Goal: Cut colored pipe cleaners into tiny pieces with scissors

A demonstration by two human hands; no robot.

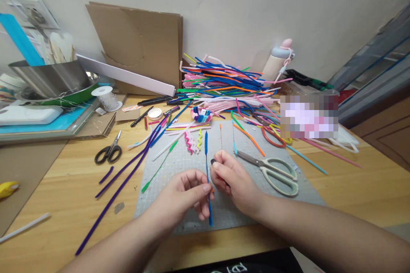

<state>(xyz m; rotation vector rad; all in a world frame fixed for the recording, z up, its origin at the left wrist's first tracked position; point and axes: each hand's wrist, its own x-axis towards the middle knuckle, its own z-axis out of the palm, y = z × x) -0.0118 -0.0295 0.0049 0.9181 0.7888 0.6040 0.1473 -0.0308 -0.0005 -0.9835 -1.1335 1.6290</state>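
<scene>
My left hand (188, 192) pinches a blue pipe cleaner (206, 143) that is thick at both ends and thin in the middle, upright in the view. A small orange bit shows at its fingertips. Just to the right, my right hand (232, 179) is closed around a small black object (213, 161), mostly hidden by the fingers. Beneath both hands lies a grey cutting mat (188, 218). Grey-green handled scissors (278, 172) rest right of my right hand. A green pipe cleaner (160, 165) with thick ends lies to the left.
A heap of coloured pipe cleaners (227, 85) fills the back, beside cardboard (137, 47) and a bottle (275, 64). Black scissors (109, 151) and long purple pipe cleaners (118, 196) lie left. A metal bowl (53, 79) stands at the far left.
</scene>
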